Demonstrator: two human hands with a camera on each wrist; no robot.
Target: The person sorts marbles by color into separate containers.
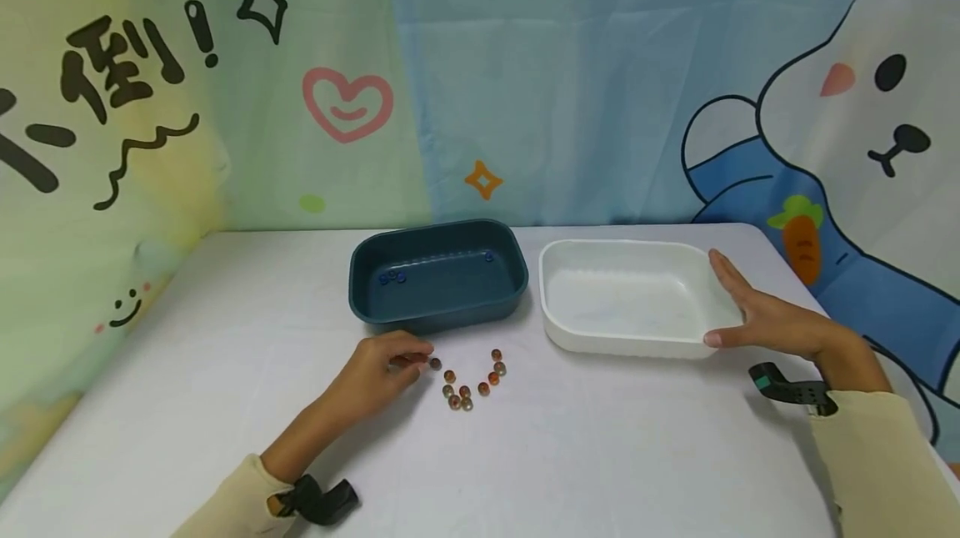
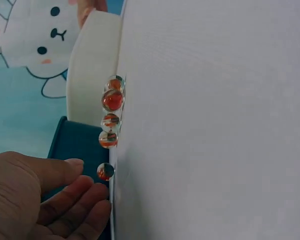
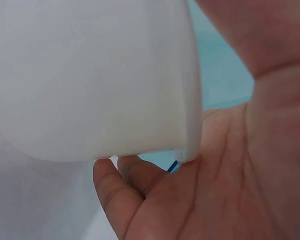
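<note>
My left hand (image 1: 386, 367) is just in front of the dark teal tray (image 1: 442, 317), thumb and fingers relaxed and apart. A dark marble (image 1: 435, 364) lies at its fingertips; in the left wrist view a marble with orange inside (image 2: 105, 171) sits beyond the fingers, not held. Several amber and reddish marbles (image 1: 483, 389) form a loose curve on the table to the right of that hand. My right hand (image 1: 783, 321) holds the right end of the white tray (image 1: 622, 342), thumb at the front corner and fingers at the back. In the right wrist view, fingertips (image 3: 106, 167) touch its edge.
Several blue marbles (image 1: 392, 276) lie inside the teal tray, with a lone one (image 1: 489, 257) at its right. The white tray stands close beside it. A white cloth covers the table (image 1: 600, 455), and a printed curtain (image 1: 540, 87) hangs behind.
</note>
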